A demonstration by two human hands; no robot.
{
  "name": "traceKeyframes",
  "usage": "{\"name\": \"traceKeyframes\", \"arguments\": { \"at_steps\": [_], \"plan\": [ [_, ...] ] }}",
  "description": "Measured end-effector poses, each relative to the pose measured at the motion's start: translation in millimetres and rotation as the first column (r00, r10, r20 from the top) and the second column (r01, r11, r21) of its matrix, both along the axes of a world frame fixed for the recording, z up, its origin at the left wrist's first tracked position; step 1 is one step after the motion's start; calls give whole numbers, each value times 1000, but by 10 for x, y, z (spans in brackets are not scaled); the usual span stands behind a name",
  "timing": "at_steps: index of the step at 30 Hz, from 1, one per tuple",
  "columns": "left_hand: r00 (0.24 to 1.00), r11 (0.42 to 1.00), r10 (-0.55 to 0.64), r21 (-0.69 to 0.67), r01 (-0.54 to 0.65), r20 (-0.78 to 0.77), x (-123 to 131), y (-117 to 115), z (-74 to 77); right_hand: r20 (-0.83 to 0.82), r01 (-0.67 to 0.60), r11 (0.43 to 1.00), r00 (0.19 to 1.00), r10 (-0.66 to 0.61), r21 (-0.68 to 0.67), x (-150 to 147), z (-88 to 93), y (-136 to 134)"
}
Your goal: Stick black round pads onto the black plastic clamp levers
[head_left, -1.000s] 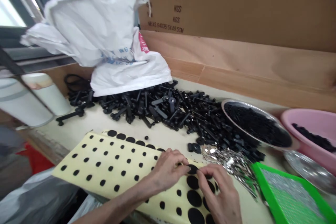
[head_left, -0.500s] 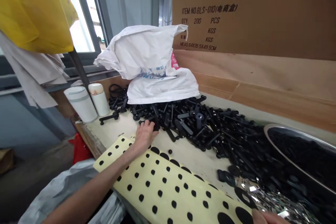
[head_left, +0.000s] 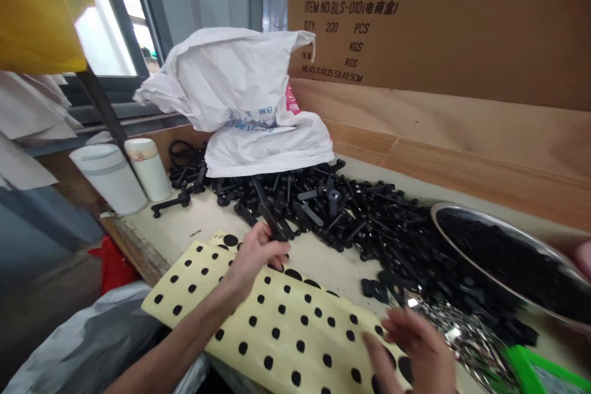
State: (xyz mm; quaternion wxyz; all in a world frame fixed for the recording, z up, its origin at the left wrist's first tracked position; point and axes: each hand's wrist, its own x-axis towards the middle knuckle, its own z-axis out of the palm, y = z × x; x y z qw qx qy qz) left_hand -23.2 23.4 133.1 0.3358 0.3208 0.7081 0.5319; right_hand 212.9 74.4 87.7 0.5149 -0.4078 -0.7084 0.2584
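Note:
My left hand [head_left: 256, 255] is closed, its fingertips pinching the lower end of a long black plastic arm [head_left: 271, 221] that slants up toward the pile of black parts [head_left: 318, 203]. Beneath the wrist lies a pale yellow sheet with rows of black dots [head_left: 277, 309]. My right hand [head_left: 418, 351], smeared a little by motion, hovers above the sheet's right end, thumb and fingers apart with nothing seen between them. Shiny metal pieces [head_left: 471, 335] are heaped just right of it.
A white sack [head_left: 268, 148] rests on the pile's back. Two white bottles [head_left: 108, 178] stand at left. A metal-rimmed basin [head_left: 498, 221] of black parts is at right, a green bin [head_left: 545, 369] at lower right. A large carton [head_left: 438, 24] rises behind.
My left hand has drawn back from the pile with a black plastic arm. My right hand has let go of the sheet's right corner and come up over it. The view has shifted right.

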Motion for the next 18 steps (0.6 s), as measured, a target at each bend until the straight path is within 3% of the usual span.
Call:
{"name": "traceKeyframes", "arguments": {
  "at_steps": [2,3,5,7,11,14,18],
  "plan": [
    [897,983,-175,131,133,406,377,-69,53,64,-145,988,988,142,49,-149,0,-72],
    [815,972,-226,177,154,534,545,-95,59,110,-209,975,973,201,73,-215,-2,-98],
    [711,966,-255,202,160,655,797,-130,33,86,-219,975,973,214,46,-296,-8,-120],
    [679,968,-245,206,140,692,918,-143,-27,-6,-202,978,979,202,-47,-301,-8,-106],
    [665,962,-232,268,49,710,914,-125,-141,-175,-238,938,965,198,-253,-222,2,-55],
    [698,946,-249,321,28,672,879,-96,-175,-198,-257,903,960,197,-345,-194,-21,-51],
    [746,973,-156,232,3,648,839,-68,-195,-274,-310,854,939,206,-419,-107,-43,-9]
  ]
}}
